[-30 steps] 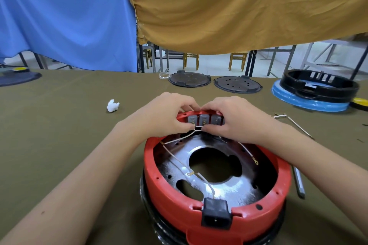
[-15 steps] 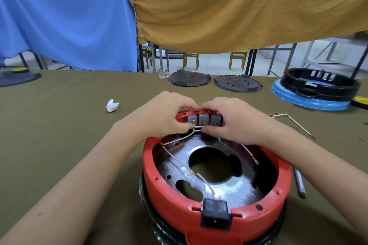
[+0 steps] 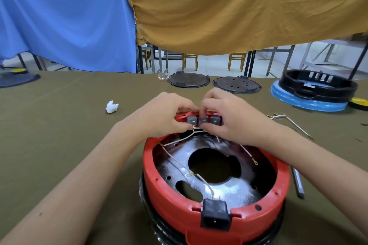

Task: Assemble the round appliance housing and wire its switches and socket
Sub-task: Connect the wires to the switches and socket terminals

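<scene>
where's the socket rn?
Head view, bottom centre: the black socket sits in the near rim of the red housing, opposite the grey switches at the far rim, where both hands work.

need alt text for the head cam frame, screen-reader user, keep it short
Two bare hands, left hand and right hand, pinch thin white wires at three grey switches on the far rim of a red round housing on an olive table. A black socket sits in the near rim; one wire reaches it.
</scene>
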Available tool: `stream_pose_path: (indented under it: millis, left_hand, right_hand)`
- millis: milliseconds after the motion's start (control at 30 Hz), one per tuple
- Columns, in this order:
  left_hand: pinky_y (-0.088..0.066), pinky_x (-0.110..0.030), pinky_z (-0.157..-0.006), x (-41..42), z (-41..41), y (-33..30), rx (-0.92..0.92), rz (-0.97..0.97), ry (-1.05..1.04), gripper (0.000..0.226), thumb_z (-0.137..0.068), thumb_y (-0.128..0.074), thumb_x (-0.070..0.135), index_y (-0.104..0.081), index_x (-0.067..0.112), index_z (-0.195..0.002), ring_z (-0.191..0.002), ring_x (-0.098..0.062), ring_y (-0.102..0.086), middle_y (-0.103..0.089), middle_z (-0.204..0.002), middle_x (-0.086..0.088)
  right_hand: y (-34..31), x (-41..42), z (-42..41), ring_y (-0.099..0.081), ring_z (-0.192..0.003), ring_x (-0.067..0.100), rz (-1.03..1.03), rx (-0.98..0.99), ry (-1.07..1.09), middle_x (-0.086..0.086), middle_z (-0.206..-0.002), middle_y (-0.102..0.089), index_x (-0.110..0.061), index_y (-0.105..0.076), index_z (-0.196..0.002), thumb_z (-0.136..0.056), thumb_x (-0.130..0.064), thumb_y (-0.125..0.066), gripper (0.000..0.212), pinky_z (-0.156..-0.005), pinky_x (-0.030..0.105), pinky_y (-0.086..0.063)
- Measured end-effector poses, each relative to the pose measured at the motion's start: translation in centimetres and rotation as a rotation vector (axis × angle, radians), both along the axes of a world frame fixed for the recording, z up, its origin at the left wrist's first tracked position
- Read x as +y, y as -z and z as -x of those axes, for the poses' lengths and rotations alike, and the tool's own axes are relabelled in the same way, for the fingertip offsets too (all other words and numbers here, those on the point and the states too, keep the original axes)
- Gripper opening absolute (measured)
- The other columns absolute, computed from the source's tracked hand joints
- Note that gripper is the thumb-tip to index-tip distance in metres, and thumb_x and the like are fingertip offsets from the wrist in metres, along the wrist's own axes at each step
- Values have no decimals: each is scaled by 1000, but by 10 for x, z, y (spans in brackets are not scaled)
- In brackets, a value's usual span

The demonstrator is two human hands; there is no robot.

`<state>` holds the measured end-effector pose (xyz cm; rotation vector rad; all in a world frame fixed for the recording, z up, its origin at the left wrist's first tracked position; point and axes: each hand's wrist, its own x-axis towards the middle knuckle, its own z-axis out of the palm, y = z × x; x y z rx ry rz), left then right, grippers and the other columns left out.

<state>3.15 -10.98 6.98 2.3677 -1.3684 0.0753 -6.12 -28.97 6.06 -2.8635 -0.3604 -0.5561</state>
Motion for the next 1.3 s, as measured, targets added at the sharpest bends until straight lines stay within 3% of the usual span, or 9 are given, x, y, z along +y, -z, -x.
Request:
stream_pose_path:
  millis: [167,433,767,1033,1200,1300]
  left_hand:
    - [-50,-33,-93,1,-2,-1,-11,-18,5,33,-86,-72,22,-70,30,-119,-100,-7,-65,-73,-105,12]
    - [-51,-36,-88,1,1,0,-41,-13,10,33,-88,-68,21,-70,30,-120,-96,-13,-67,-74,-102,9]
    - [-50,-35,-92,1,-1,-1,-33,-9,-6,35,-88,-71,19,-70,27,-122,-102,-13,-67,-74,-109,7]
    - [-48,-32,-94,1,-1,1,-36,3,-9,37,-87,-72,20,-70,28,-123,-105,-9,-66,-73,-113,9]
    - [-49,-33,-92,1,-2,0,-42,1,2,36,-87,-71,19,-70,28,-122,-103,-11,-67,-74,-110,7]
    - [-50,-34,-90,1,-2,0,-38,-3,1,36,-87,-70,19,-70,29,-122,-100,-12,-67,-75,-107,7]
  right_hand:
    - [-2,6,-3,-46,-107,15,163,44,-40,-2,-120,-49,-19,-72,-87,-89,-38,-66,20,-84,43,-49]
    - [-2,14,-7,-40,-105,18,258,76,-10,-2,-124,-43,-19,-76,-92,-94,-31,-57,22,-80,42,-49]
    - [6,11,-7,-43,-110,19,44,87,-12,-5,-127,-49,-21,-79,-91,-92,-31,-67,15,-94,40,-41]
    - [4,8,-11,-44,-110,12,-100,128,14,-17,-131,-55,-26,-79,-81,-87,-28,-73,9,-86,23,-33]
    - [1,5,-13,-53,-117,7,-249,154,25,-19,-134,-57,-27,-82,-82,-81,-23,-78,5,-102,33,-43]
    - [-1,5,-14,-56,-117,3,-320,208,15,-17,-137,-57,-27,-82,-83,-80,-17,-78,11,-104,26,-41]
